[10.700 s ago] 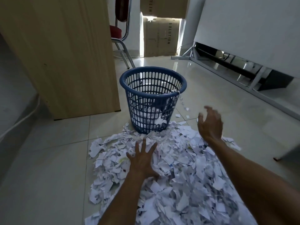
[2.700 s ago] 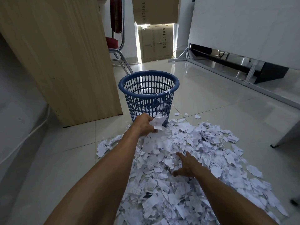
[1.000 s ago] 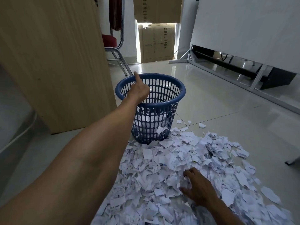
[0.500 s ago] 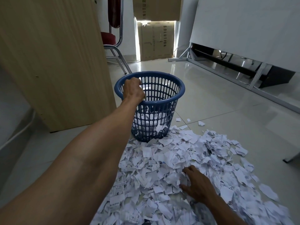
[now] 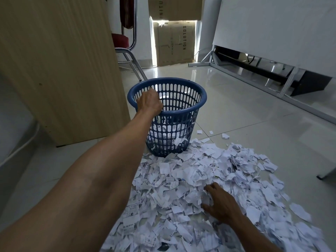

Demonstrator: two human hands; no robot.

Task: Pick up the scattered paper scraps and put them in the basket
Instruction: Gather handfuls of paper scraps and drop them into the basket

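A blue slotted plastic basket stands on the tiled floor with white paper scraps in its bottom. My left hand is hooked over its near-left rim, fingers curled down inside and hidden behind the back of the hand. A broad heap of torn white paper scraps spreads from the basket's foot toward me. My right hand rests palm down on the heap with its fingers loosely spread among the scraps.
A wooden cabinet side rises close on the left of the basket. A metal chair leg and cardboard boxes stand behind. A white panel on a metal frame lines the right. A few stray scraps lie right of the basket.
My left hand carried scraps from the heap to the basket, opened above it, then came down onto the near-left rim. My right hand stayed on the heap.
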